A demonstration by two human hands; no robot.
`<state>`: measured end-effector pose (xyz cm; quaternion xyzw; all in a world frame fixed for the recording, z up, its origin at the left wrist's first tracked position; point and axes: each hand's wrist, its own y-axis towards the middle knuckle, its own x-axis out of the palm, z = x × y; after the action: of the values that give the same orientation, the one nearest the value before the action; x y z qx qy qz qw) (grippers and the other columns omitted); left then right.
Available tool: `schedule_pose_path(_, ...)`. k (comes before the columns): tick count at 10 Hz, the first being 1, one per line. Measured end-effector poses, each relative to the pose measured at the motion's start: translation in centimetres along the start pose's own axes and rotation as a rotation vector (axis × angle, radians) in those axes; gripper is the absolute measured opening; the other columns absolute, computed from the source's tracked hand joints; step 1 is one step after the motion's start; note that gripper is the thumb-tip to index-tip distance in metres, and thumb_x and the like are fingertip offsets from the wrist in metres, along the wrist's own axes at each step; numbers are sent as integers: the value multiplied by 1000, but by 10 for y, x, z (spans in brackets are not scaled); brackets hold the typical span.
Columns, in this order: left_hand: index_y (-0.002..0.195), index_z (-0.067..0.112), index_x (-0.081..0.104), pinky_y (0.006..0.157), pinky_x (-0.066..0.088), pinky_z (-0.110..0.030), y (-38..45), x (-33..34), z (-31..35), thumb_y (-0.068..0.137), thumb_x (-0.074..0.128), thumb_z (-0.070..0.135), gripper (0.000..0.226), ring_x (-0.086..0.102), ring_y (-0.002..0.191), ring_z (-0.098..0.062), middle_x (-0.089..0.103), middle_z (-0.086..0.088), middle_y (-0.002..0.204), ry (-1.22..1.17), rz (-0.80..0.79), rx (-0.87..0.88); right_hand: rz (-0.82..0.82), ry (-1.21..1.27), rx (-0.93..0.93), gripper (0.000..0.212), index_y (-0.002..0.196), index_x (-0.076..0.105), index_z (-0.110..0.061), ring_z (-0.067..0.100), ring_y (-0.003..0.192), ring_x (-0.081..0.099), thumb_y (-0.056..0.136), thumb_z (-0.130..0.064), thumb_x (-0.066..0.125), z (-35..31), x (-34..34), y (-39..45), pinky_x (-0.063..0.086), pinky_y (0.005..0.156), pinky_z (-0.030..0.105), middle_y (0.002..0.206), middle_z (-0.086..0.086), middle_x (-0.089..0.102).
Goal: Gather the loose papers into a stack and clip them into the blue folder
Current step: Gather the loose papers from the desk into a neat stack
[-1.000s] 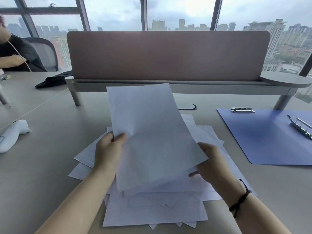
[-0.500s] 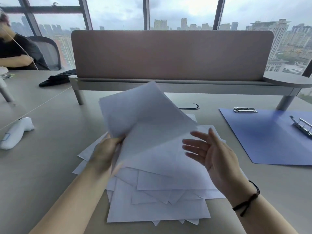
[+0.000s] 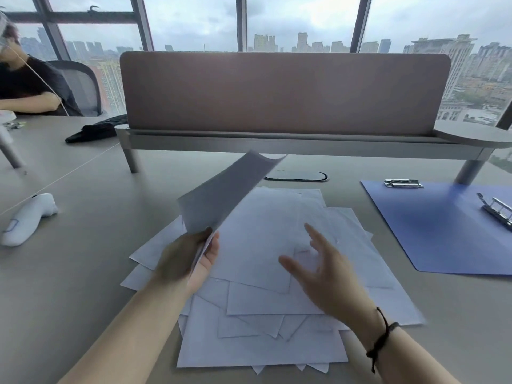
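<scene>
One sheet [image 3: 221, 198] stands tilted, pinched by our left hand [image 3: 188, 261]. Our right hand [image 3: 324, 275], fingers spread, hovers over the loose papers [image 3: 263, 342] on the counter [image 3: 69, 286].

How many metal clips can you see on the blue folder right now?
2. One small flat clip lies at the blue folder's far left corner; one raised lever clip sits at the frame's right edge. The folder runs out of frame, so more may be hidden.

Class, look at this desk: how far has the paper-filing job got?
Done: the blue folder lies open, its clip bare. In hand: the left hand holds a lifted sheet; the right hand hovers open over the scattered papers. Left: squaring the stack, clipping it in.
</scene>
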<state>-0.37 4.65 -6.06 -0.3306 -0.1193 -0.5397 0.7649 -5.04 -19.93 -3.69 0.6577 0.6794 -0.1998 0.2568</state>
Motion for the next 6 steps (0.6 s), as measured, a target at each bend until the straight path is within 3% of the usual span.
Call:
schedule_pose_path(1,145,-9,42,62,56,-19,-6,5,-2,99,54,5,49,60,80,-18,53,-14,119,12,-79,-49,127,849,272,75,152,40,-21,17,137,45,86,-31,75,-8,-5,10,44,109,42,153,-1,44)
schedule_pose_path(2,142,-10,45,65,55,-23,-6,4,-3,96,59,9,52,59,85,-22,55,-16,116,103,-13,-38,122,1268,425,64,146,41,-6,33,133,49,90,-10,70,-7,-10,14,57,88,56,142,10,47)
schedule_pose_path(3,125,-7,58,62,53,-23,-10,8,-11,96,58,10,33,64,71,-17,69,-12,91,195,-31,-64,59,1302,434,27,114,53,-6,33,93,73,91,-5,66,-6,-9,14,62,67,42,119,22,65)
schedule_pose_path(4,95,7,61,57,54,-23,-16,14,-18,94,61,11,5,66,54,-9,70,3,58,308,-77,-20,1,977,447,26,113,59,-2,23,63,74,90,-7,69,-7,-1,12,58,55,29,85,15,77)
schedule_pose_path(5,103,7,72,85,58,-38,-23,20,-18,77,77,19,29,73,85,-22,78,-7,92,495,-122,80,-11,534,389,19,75,58,-15,10,48,58,86,-8,72,-17,-2,3,44,52,19,54,-7,63)
schedule_pose_path(6,104,8,75,80,56,-33,-26,21,-10,80,77,15,25,74,90,-26,79,-9,100,467,-97,118,4,430,238,23,63,52,-18,15,59,48,67,-14,74,0,-12,8,36,62,28,55,-6,54)
